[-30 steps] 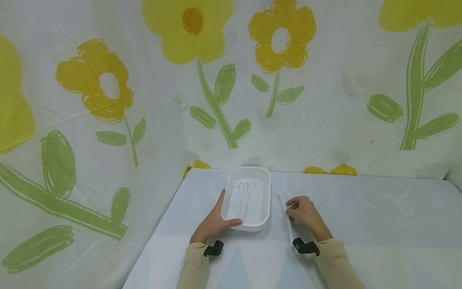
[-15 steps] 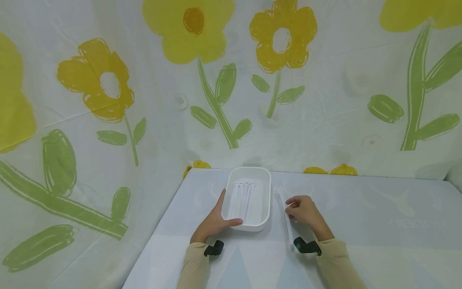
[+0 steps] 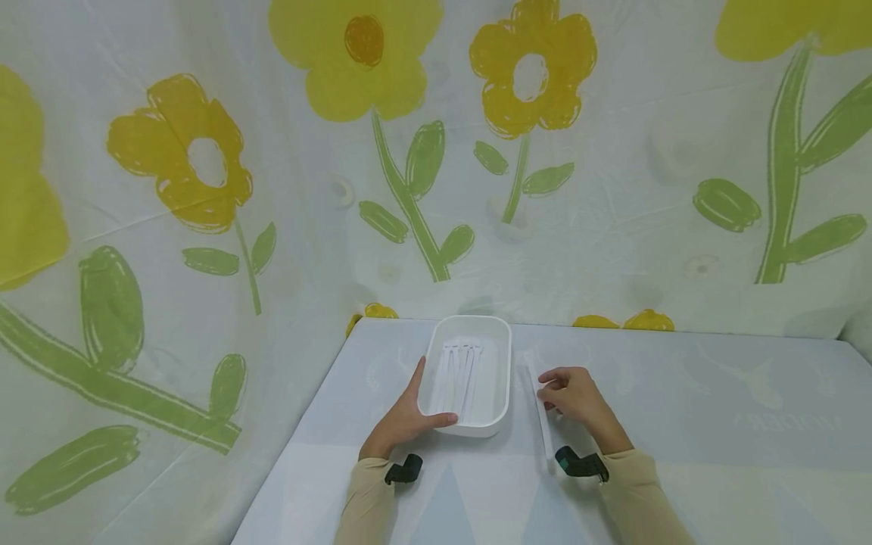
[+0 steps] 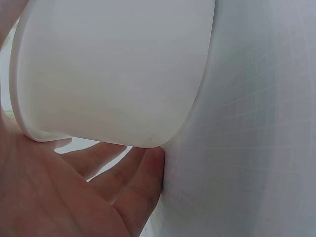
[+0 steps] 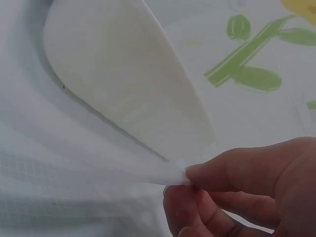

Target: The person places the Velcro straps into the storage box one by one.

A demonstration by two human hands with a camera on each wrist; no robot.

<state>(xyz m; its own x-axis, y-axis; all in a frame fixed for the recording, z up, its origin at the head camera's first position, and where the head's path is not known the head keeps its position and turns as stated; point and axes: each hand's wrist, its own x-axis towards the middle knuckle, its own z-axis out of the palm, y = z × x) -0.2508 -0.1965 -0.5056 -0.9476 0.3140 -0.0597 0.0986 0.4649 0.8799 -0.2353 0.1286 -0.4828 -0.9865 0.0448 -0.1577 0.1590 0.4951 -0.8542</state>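
Observation:
My left hand (image 3: 406, 418) holds the near left corner of a white rounded tray (image 3: 500, 409). Its thumb lies along the near rim, and in the left wrist view the fingers (image 4: 143, 182) touch the tray's outer wall. Inside the tray lie several thin white sticks (image 3: 465, 378) with small wider heads, side by side. To the right of the tray, my right hand (image 3: 572, 397) pinches a long, narrow white strip (image 3: 543, 428) between thumb and fingertips, as the right wrist view also shows. The strip runs lengthwise, pointing away from me; its exact kind cannot be told.
A pale patterned cloth covers the table (image 3: 715, 439). Behind it hangs a white curtain (image 3: 613, 250) with yellow flowers, which also closes off the left side. The tray stands near the table's back edge. Each wrist wears a small black camera.
My right hand has shifted very slightly to the right, still pinching the strip. The left hand and the tray stay where they were.

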